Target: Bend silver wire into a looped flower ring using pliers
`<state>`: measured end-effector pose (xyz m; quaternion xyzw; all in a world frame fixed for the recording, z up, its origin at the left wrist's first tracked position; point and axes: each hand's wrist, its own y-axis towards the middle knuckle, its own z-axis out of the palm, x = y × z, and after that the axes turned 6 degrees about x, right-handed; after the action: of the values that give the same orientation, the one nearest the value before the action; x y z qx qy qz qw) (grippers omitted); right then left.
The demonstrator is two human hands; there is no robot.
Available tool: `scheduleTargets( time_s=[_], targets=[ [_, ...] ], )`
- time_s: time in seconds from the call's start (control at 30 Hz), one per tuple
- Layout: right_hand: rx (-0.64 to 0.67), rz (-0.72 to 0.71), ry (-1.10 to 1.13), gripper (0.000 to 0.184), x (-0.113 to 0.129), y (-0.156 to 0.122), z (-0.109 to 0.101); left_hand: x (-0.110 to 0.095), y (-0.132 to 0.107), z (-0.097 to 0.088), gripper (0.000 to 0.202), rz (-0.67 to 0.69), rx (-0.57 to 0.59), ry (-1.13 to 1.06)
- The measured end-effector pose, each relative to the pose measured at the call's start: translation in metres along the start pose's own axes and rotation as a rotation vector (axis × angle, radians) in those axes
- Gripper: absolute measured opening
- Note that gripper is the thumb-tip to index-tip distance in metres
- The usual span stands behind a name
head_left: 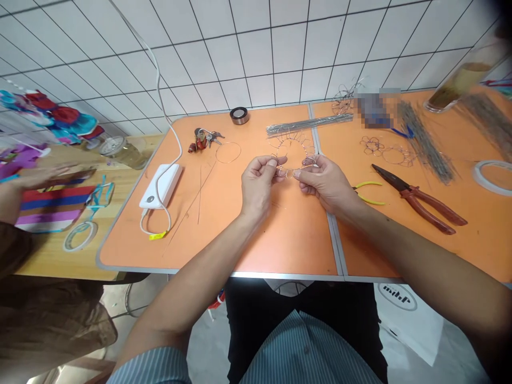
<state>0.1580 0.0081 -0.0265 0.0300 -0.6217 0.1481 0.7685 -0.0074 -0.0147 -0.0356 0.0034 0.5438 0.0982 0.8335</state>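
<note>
Between my two hands is a thin wire ring (291,141) with small wire prongs or loops around its rim. My left hand (258,184) pinches its left side between thumb and fingers. On the opposite side, my right hand (326,184) grips the ring in the same way, close to the table's metal seam. The fingertips hide parts of the lower rim. Just behind the ring lies a bundle of straight wires (310,126). Yellow-handled pliers (370,193) are partly covered by my right forearm, and larger red-handled pliers (420,200) rest farther right.
The orange table (224,234) also bears a white power strip (161,186), keys (205,140), black tape (239,116), loose wire shapes (372,145), another wire bundle (426,141) and a white tape roll (494,177). A co-worker's hand (44,176) is over striped material at left.
</note>
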Motion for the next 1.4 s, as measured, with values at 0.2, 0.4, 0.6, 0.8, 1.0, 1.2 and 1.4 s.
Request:
scheduleTargets(
  time_s=[0.2, 0.4, 0.6, 0.8, 1.0, 1.2, 1.4],
  targets=[
    [-0.026, 0.000, -0.031, 0.065, -0.0022, 0.0005, 0.0001, -0.0010, -0.0021, 0.0017, 0.009, -0.022, 0.007, 0.050],
    [-0.044, -0.015, -0.021, 0.070, -0.0031, 0.0009, 0.0007, -0.0005, -0.0049, 0.0036, 0.009, -0.025, 0.009, 0.099],
    [0.004, -0.025, 0.000, 0.067, -0.0058, 0.0004, 0.0022, 0.0009, -0.0061, 0.0047, 0.009, -0.032, 0.015, 0.110],
    [-0.034, -0.037, 0.003, 0.066, 0.0002, -0.0027, 0.0054, 0.0001, -0.0079, 0.0052, 0.011, -0.071, 0.037, 0.097],
    [-0.048, -0.047, -0.016, 0.060, 0.0026, -0.0036, 0.0066, -0.0001, -0.0070, 0.0043, 0.014, -0.122, 0.057, 0.043],
    [-0.036, -0.046, 0.015, 0.062, 0.0026, -0.0040, 0.0065, 0.0015, -0.0054, 0.0027, 0.020, -0.142, 0.069, 0.031],
    [-0.019, -0.049, 0.023, 0.063, 0.0035, -0.0047, 0.0061, 0.0007, -0.0060, 0.0021, 0.027, -0.124, 0.095, 0.026]
  ],
)
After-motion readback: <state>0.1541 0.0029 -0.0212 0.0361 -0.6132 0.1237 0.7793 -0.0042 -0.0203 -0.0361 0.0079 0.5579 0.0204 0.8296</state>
